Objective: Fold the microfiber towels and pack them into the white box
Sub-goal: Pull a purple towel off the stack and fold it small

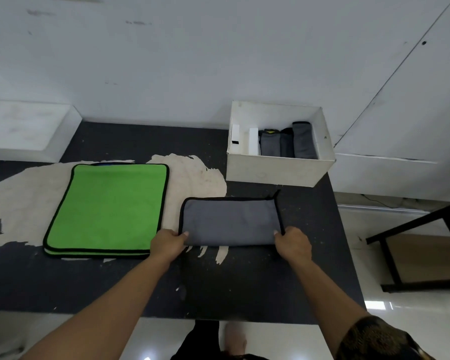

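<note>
Grey towel (229, 220) lies flat on the worktop (218, 287), just in front of the white box (276, 167). Left hand (168, 242) and right hand (292, 242) each pinch a near corner, thumbs on top. That's the whole grip; fingers underneath are hidden.

Risk: only the near edge is held, so far layers may skew on the next fold.

Box's right side holds packed towels (287, 144), standing upright. White pieces on its left could make the fit tight.

Green towels (109, 206), well left of the box: layer count unclear.
</note>
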